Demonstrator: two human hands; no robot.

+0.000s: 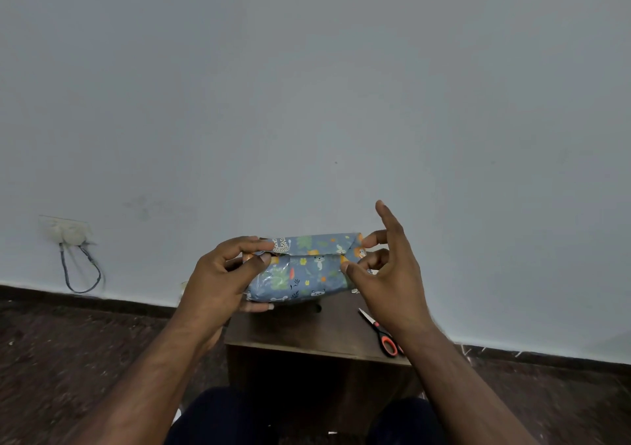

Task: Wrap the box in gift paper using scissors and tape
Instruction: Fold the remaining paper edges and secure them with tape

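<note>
Scissors (380, 333) lie on the brown counter (307, 332), partly behind the right wrist. Above the counter, the wrapped box (302, 268) is held up: left hand (218, 273) grips one end, right hand (386, 270) pinches the other, index finger raised.

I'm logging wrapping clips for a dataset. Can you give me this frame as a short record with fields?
setting: small brown table by a grey wall
wrapped box: box covered in blue animal-print gift paper, held above the table
left hand: left hand grips the box's left end
right hand: right hand pinches the paper at the right end, index finger raised
scissors: orange-handled scissors lying on the table, untouched
tape: none visible
</note>
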